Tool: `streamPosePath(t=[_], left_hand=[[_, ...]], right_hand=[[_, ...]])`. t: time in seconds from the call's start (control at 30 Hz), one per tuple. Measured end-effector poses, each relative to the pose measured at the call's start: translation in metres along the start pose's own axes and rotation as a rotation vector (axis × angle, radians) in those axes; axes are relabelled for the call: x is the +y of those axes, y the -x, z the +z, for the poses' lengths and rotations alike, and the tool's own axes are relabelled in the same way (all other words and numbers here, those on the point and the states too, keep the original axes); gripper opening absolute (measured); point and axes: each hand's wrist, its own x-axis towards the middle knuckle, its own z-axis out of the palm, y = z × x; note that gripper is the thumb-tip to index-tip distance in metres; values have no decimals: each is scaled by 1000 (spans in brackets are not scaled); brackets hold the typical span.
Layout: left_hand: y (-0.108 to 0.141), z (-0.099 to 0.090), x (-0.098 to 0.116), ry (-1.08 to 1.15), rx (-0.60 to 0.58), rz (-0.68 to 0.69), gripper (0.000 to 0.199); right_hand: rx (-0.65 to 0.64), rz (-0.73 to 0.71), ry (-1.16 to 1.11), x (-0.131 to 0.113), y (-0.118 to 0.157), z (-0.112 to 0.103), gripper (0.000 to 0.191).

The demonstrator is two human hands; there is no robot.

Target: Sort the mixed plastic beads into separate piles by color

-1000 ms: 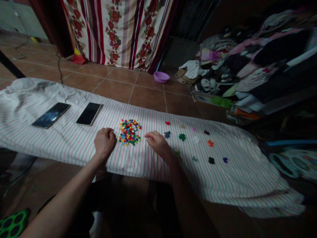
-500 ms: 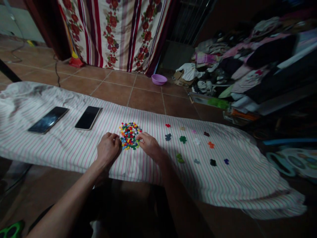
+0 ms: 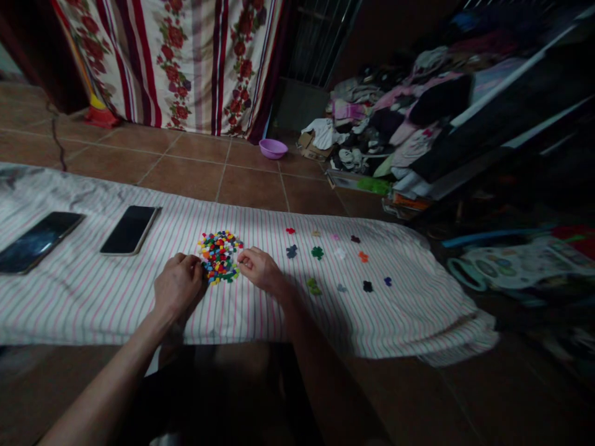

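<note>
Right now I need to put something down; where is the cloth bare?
The cloth is bare between phones, near edge and left hand, and right of the blue pieces. Crowded: the mixed pile beside the right hand, and small clusters to its right.

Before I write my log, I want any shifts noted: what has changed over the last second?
The left hand moved rightward to the left edge of the mixed pile of small pieces, and the right hand leftward to its right edge. Whether either took hold of anything is too small to tell. The view turned rightward. The single-colour clusters and both phones stayed put on the striped cloth.
</note>
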Motion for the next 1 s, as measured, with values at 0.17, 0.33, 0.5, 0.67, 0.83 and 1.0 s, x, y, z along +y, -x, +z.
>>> streamPosePath(t=[0.17, 0.33, 0.5, 0.67, 0.83, 1.0], left_hand=[[-1, 0, 3, -21, 16, 5, 39], [-2, 0, 1, -50, 1, 7, 39], [-3, 2, -1, -56, 3, 26, 37], [-5, 6, -4, -64, 45, 38, 33], [-7, 6, -5, -65, 3, 30, 36], [-8, 7, -4, -75, 14, 30, 37]], right_hand=[[50, 37, 6, 3, 0, -12, 14], [209, 127, 45, 21, 4, -41, 19], [339, 211, 75, 47, 22, -75, 24], [483, 326, 146, 73, 44, -102, 25], [546, 477, 236, 91, 67, -122, 21], [526, 555, 272, 102, 83, -129, 25]])
